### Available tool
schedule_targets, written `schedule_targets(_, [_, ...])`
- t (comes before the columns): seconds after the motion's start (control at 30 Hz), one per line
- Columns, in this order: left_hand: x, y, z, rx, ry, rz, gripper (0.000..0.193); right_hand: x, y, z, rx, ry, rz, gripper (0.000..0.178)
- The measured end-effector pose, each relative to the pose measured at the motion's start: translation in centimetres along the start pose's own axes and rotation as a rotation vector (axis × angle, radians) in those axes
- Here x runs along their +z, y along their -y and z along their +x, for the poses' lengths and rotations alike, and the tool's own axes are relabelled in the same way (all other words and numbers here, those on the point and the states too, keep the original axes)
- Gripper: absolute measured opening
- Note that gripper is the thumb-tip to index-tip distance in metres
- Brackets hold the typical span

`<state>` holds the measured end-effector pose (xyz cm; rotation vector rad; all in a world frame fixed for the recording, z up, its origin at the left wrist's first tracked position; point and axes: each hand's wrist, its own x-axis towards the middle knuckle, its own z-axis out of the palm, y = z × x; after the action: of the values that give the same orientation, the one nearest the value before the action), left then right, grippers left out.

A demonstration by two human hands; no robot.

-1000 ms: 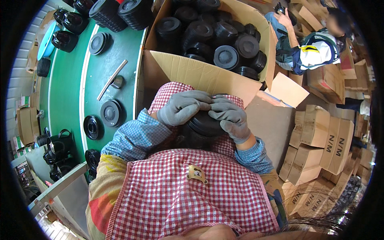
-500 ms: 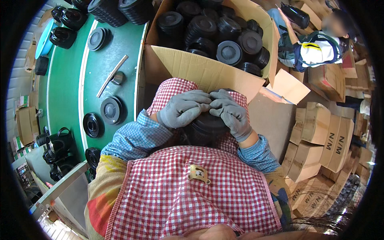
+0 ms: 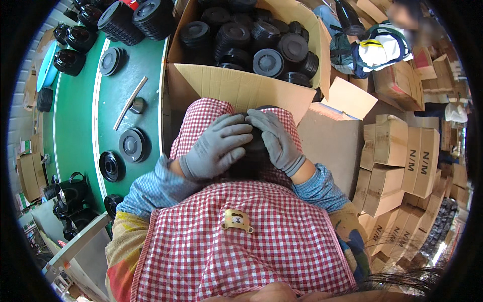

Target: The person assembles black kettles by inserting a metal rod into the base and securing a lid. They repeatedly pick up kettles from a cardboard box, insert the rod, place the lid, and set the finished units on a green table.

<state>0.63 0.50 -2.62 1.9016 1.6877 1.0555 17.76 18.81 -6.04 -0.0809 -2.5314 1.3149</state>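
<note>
A black round plastic piece point(image 3: 255, 144) sits on my lap between my knees, mostly covered by my hands. Its dark rim also shows beyond my right fingers; its full shape is hidden. My left hand point(image 3: 217, 146), in a grey glove, lies across its left side with the fingers stretched out side by side. On the other side, my grey-gloved right hand point(image 3: 278, 142) rests over it, fingers long and slightly bent. Both hands are open, and their fingertips nearly meet at the top.
Ahead stands an open cardboard box point(image 3: 241, 83) filled with stacked black lids point(image 3: 268, 63). Left is a green worktable point(image 3: 75, 126) with black lids point(image 3: 134, 144), a stick point(image 3: 130, 103), a small metal cup point(image 3: 137, 105) and black kettles point(image 3: 70, 60). Cartons point(image 3: 385, 141) and another person point(image 3: 375, 50) are right.
My fingers have straightened from a bent hold and spread over the black piece. The view has shifted a little. At upper right, the other person's dark item has moved downward.
</note>
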Motion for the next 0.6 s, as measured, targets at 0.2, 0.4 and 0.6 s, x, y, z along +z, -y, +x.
schedule_targets(0.2, [0.5, 2.1, -0.6, -0.060, 0.016, -0.232, 0.035, -2.5, 0.1, 2.7, -0.100, 0.185, -0.093, 0.049])
schedule_targets(0.4, [0.4, 1.3, 0.4, -0.013, 0.004, -0.255, 0.029, -2.2, 0.9, 5.7, -0.231, -0.082, -0.357, 0.078])
schedule_targets(0.6, [0.5, 1.4, 0.2, -0.001, -0.017, -0.196, 0.031, -3.0, 0.8, 7.7, -0.135, -0.059, -0.331, 0.082])
